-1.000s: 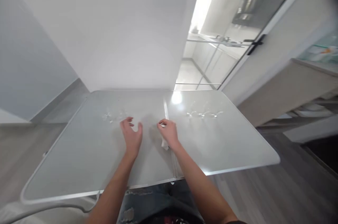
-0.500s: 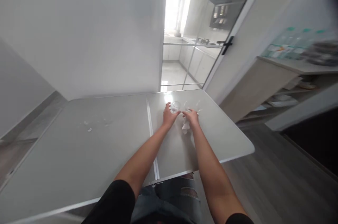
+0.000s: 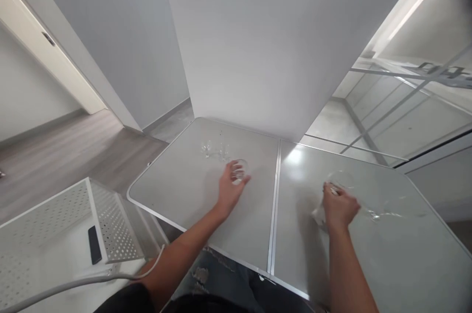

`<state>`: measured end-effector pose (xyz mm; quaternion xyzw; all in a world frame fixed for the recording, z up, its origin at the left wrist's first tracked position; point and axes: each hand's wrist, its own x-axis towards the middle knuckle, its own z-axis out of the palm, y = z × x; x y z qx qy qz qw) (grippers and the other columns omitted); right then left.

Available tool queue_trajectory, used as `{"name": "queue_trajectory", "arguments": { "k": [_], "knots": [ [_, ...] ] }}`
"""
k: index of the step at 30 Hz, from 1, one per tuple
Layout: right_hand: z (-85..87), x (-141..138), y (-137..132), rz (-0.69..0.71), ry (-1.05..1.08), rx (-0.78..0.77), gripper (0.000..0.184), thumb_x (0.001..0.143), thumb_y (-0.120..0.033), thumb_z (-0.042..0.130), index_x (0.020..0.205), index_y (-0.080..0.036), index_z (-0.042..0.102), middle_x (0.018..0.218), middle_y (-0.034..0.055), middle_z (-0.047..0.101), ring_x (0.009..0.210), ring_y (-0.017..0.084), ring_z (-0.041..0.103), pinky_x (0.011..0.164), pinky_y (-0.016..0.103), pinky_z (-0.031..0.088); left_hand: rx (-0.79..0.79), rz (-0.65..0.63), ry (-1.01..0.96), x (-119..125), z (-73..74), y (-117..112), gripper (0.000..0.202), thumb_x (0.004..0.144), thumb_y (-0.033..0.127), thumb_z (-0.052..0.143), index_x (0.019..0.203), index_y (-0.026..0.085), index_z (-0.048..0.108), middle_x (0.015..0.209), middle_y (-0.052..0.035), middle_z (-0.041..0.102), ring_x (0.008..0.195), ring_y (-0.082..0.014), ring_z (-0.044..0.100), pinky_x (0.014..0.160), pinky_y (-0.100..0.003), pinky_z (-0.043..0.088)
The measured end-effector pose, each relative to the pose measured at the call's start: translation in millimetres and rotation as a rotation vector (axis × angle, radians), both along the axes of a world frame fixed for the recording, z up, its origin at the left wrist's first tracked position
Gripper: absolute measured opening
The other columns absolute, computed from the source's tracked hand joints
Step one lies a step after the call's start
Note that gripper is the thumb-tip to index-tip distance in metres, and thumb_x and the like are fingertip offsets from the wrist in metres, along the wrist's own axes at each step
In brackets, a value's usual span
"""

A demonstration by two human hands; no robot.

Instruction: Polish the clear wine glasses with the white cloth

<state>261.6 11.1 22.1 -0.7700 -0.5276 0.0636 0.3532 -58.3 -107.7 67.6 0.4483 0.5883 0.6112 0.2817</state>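
On the left half of the table, my left hand has its fingers curled round a clear glass. Two or so small clear glasses stand just behind it, hard to make out. My right hand is closed on a crumpled white cloth, which hangs from its left side; whether it is cloth or paper I cannot tell. Right behind that hand is another clear glass. More clear glassware is to its right, faint and blurred.
A metal-edged seam divides the pale table. A white perforated basket and a grey cable are at lower left. A wall rises behind the table, with a glass door to the right.
My view has swung left. My left hand has carried a glass from the right half to the left half, beside the small glasses. My right hand stays on the right half with the cloth.
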Motion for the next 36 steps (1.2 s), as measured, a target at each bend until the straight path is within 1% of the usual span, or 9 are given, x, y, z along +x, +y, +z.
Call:
{"name": "queue_trajectory", "arguments": {
  "k": [2, 4, 9, 20, 24, 27, 30, 32, 36],
  "knots": [
    [8.5, -55, 2, 0.075, 0.035, 0.007, 0.049, 0.083, -0.046, 0.057, 0.114, -0.014, 0.078, 0.098, 0.0200, 0.077, 0.097, 0.036, 0.071, 0.087, 0.041, 0.050, -0.008, 0.114, 0.079, -50, -4.4, -8, 0.052, 0.084, 0.035, 0.073, 0.130, 0.028, 0.051, 0.121, -0.0090, 0.068, 0.100, -0.0199, 0.071, 0.092, -0.040, 0.057],
    [14.8, -114, 5, 0.327, 0.148, -0.050, 0.045, 0.085, -0.047, 0.057, 0.107, -0.015, 0.080, 0.094, 0.0150, 0.079, 0.095, 0.030, 0.072, 0.085, 0.033, 0.051, 0.000, 0.237, 0.129, -88, -10.9, -10, 0.052, 0.084, 0.036, 0.073, 0.130, 0.027, 0.050, 0.122, -0.0085, 0.067, 0.103, -0.0206, 0.070, 0.093, -0.041, 0.057],
    [13.1, -227, 6, 0.565, 0.235, -0.196, 0.040, 0.086, -0.045, 0.056, 0.092, -0.014, 0.080, 0.090, 0.0117, 0.079, 0.093, 0.026, 0.072, 0.081, 0.029, 0.051, -0.022, 0.261, 0.183, -135, -27.3, -7, 0.055, 0.084, 0.038, 0.072, 0.132, 0.027, 0.048, 0.124, -0.0087, 0.066, 0.104, -0.0205, 0.069, 0.093, -0.041, 0.057],
    [11.6, -272, 8, 0.586, 0.211, -0.221, 0.031, 0.083, -0.041, 0.068, 0.106, -0.022, 0.078, 0.103, 0.0101, 0.078, 0.099, 0.028, 0.070, 0.085, 0.033, 0.049, -0.085, 0.250, 0.281, -141, -34.4, 9, 0.063, 0.082, 0.043, 0.072, 0.137, 0.027, 0.045, 0.118, -0.0089, 0.067, 0.101, -0.0213, 0.068, 0.085, -0.038, 0.058],
    [10.9, -228, -12, 0.503, 0.272, -0.169, 0.037, 0.076, -0.048, 0.076, 0.107, -0.028, 0.075, 0.095, 0.0056, 0.077, 0.090, 0.027, 0.071, 0.079, 0.034, 0.050, -0.111, 0.375, 0.448, -134, -33.0, -5, 0.093, 0.073, 0.050, 0.077, 0.147, 0.019, 0.031, 0.126, -0.0137, 0.059, 0.107, -0.0265, 0.063, 0.087, -0.042, 0.054],
    [8.8, -141, -33, 0.290, 0.299, -0.078, 0.030, 0.080, -0.054, 0.068, 0.090, -0.028, 0.076, 0.086, 0.0037, 0.076, 0.081, 0.024, 0.071, 0.077, 0.032, 0.050, -0.098, 0.495, 0.654, -122, -39.7, -27, 0.075, 0.079, 0.056, 0.068, 0.135, 0.012, 0.043, 0.122, -0.0142, 0.056, 0.110, -0.0285, 0.058, 0.096, -0.045, 0.047],
    [8.0, -22, -48, -0.017, 0.245, -0.046, 0.041, 0.085, -0.053, 0.059, 0.102, -0.018, 0.072, 0.097, 0.0145, 0.075, 0.091, 0.029, 0.070, 0.084, 0.037, 0.049, -0.198, 0.162, 0.842, -103, -52.6, -49, 0.034, 0.091, 0.051, 0.054, 0.100, 0.019, 0.060, 0.094, -0.0060, 0.062, 0.089, -0.0253, 0.061, 0.085, -0.039, 0.047],
    [6.8, 52, -47, -0.323, 0.202, -0.044, 0.058, 0.077, -0.054, 0.068, 0.118, -0.013, 0.066, 0.106, 0.0205, 0.074, 0.097, 0.033, 0.069, 0.085, 0.039, 0.050, -0.201, -0.062, 0.956, -89, -61.7, -56, 0.028, 0.093, 0.047, 0.050, 0.087, 0.021, 0.060, 0.088, -0.0049, 0.062, 0.084, -0.0248, 0.060, 0.081, -0.037, 0.045],
    [2.0, 137, -19, -0.449, 0.151, -0.058, 0.079, 0.057, -0.052, 0.084, 0.122, -0.011, 0.066, 0.118, 0.0230, 0.071, 0.105, 0.033, 0.068, 0.085, 0.035, 0.052, -0.175, -0.105, 1.142, -72, -71.2, -54, 0.026, 0.096, 0.040, 0.047, 0.082, 0.021, 0.059, 0.084, -0.0059, 0.060, 0.081, -0.0254, 0.058, 0.079, -0.036, 0.042]
  ]
}}
